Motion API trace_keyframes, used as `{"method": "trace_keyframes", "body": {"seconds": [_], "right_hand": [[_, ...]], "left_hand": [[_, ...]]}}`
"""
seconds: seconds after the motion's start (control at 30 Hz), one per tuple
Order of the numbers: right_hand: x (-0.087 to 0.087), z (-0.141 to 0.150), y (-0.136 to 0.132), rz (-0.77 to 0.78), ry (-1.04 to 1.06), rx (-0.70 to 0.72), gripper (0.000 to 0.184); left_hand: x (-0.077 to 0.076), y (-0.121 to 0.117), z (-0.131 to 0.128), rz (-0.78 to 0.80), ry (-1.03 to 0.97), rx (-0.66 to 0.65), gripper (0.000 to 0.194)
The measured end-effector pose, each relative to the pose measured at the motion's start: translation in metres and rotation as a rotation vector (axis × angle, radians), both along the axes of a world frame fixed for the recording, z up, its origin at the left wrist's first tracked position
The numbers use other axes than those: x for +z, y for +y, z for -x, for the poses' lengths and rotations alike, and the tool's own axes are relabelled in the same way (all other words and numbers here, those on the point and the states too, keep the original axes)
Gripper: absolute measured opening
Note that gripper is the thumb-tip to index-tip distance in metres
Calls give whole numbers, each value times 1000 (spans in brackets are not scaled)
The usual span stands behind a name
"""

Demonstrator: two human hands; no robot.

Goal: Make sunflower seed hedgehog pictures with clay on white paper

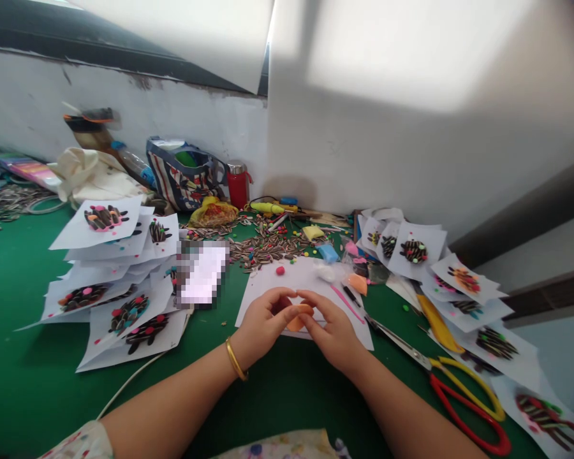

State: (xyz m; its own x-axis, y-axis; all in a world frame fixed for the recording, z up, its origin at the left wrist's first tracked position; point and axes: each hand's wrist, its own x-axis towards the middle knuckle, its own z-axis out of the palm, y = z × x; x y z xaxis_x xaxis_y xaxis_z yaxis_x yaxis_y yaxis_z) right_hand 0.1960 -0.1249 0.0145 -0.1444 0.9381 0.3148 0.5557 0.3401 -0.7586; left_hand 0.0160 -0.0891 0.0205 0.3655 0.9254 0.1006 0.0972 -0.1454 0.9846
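Between the fingertips of my left hand (pixel 264 323) and my right hand (pixel 335 333) is a piece of soft orange modelling clay (pixel 295 324). Both hands are closed on it, thumbs and fingers meeting, just above a white sheet of paper (pixel 263 290). My fingers partly cover the clay, so its full shape is hidden. A small red clay ball (pixel 280 271) rests on the sheet's far part. To the right of my hands lie a thin pink clay strip (pixel 347 303), a black pen (pixel 351 295) and a bigger orange clay lump (pixel 358 284).
Scissors (pixel 430 364) with red and yellow handles lie beside my right forearm, near a yellow-handled tool (pixel 437 322). Papers decorated with seeds and clay are stacked left (pixel 119 280) and right (pixel 497 341). Loose striped seeds (pixel 263 248), a red flask (pixel 238 185) and a bag (pixel 186 178) stand behind.
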Motion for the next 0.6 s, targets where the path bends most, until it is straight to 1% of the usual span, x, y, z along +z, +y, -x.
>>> {"method": "trace_keyframes", "body": {"seconds": [0.07, 0.1, 0.2, 0.23, 0.3, 0.4, 0.47, 0.6], "right_hand": [[-2, -2, 1, -1, 36, -51, 36], [-3, -2, 1, 0, 52, -74, 35], [-4, -2, 2, 14, 82, -99, 34], [-3, -1, 2, 25, 87, -100, 35], [0, 0, 2, 50, 102, -99, 35], [5, 1, 3, 90, 127, -66, 22], [8, 1, 3, 114, 150, -51, 17], [10, 2, 2, 136, 166, -28, 13]], "left_hand": [[-1, 0, 0, 16, -14, 15, 45], [-2, 1, -1, 23, -5, 19, 45], [-2, 2, -2, 57, 38, 3, 28], [-2, 3, -2, 73, 42, 2, 25], [-1, 3, -3, 108, 47, -3, 26], [2, 3, -3, 145, 28, -34, 29], [3, 3, -3, 134, 22, -52, 30], [5, 3, -2, 91, 42, -45, 28]]}}
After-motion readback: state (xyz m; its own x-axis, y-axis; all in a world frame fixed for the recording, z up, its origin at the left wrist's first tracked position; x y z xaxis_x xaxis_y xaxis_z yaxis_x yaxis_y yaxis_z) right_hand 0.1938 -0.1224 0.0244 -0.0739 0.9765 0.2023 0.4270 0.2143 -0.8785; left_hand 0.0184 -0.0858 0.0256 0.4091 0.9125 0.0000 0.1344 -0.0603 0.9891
